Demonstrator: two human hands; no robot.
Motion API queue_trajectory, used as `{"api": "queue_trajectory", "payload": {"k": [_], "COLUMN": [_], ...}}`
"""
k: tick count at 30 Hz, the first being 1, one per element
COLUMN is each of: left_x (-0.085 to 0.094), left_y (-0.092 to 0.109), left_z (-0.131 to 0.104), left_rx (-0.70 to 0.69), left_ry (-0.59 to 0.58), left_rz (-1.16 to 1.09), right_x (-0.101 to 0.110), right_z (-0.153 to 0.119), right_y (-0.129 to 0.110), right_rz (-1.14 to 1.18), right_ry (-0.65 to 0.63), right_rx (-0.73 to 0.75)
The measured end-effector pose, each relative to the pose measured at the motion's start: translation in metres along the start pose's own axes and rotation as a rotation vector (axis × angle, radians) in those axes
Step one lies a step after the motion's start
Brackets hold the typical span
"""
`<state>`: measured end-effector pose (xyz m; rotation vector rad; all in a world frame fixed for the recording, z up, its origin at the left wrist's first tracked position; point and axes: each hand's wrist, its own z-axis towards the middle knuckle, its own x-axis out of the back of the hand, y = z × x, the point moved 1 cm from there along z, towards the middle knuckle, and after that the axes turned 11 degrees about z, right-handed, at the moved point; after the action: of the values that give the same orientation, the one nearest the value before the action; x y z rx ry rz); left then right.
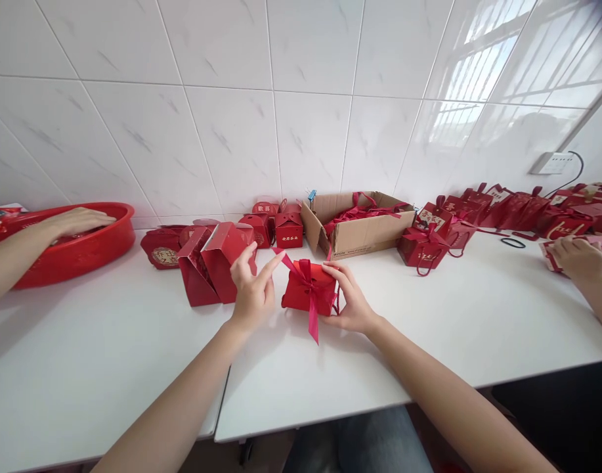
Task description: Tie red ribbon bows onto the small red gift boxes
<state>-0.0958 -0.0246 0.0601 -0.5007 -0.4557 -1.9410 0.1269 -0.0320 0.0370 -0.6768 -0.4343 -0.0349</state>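
Note:
In the middle of the table, a small red gift box [297, 293] is tied with a dark pink ribbon [313, 315] in a bow, one tail hanging down its front. My right hand [348, 299] grips the box's right side, thumb below and fingers at the top edge; a thin cord loop shows there. My left hand [255, 286] is left of the box, its fingers apart. One fingertip points at the ribbon's upper left tail and seems to touch it. Just behind this hand stand dark red folded boxes [224, 259], partly hidden by it.
Behind is a cardboard carton [374, 242] of red ribbons, with small red boxes [288, 230] beside it. Tied boxes [423, 249] stand to the right. Another person's hand [86, 220] reaches into a red basin [118, 230] at left; another hand [581, 259] works at far right.

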Motion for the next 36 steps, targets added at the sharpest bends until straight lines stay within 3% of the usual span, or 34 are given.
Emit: {"api": "queue_trajectory", "payload": {"k": [6, 11, 19, 24, 29, 36], "left_x": [0.003, 0.005, 0.009, 0.002, -0.007, -0.015], "left_y": [-0.005, 0.008, 0.019, 0.031, 0.030, 0.026], "left_z": [0.005, 0.000, -0.006, -0.013, -0.018, -0.024], "left_rx": [-0.081, -0.203, -0.280, -0.370, -0.317, -0.284], "left_ry": [0.235, 0.188, 0.137, -0.009, -0.179, -0.793], "left_rz": [0.034, -0.132, -0.354, -0.390, -0.305, -0.311], "right_x": [0.004, 0.006, 0.006, 0.006, 0.006, 0.007], "right_z": [0.002, 0.004, 0.004, 0.003, 0.003, 0.004], "right_y": [0.002, 0.008, 0.010, 0.011, 0.014, 0.013], "right_rz": [0.051, 0.153, 0.147, 0.281, 0.336, 0.355], "right_ry": [0.075, 0.228, 0.311, 0.312, 0.287, 0.291], "right_rx": [0.026, -0.086, -0.195, -0.313, -0.331, -0.389]}}
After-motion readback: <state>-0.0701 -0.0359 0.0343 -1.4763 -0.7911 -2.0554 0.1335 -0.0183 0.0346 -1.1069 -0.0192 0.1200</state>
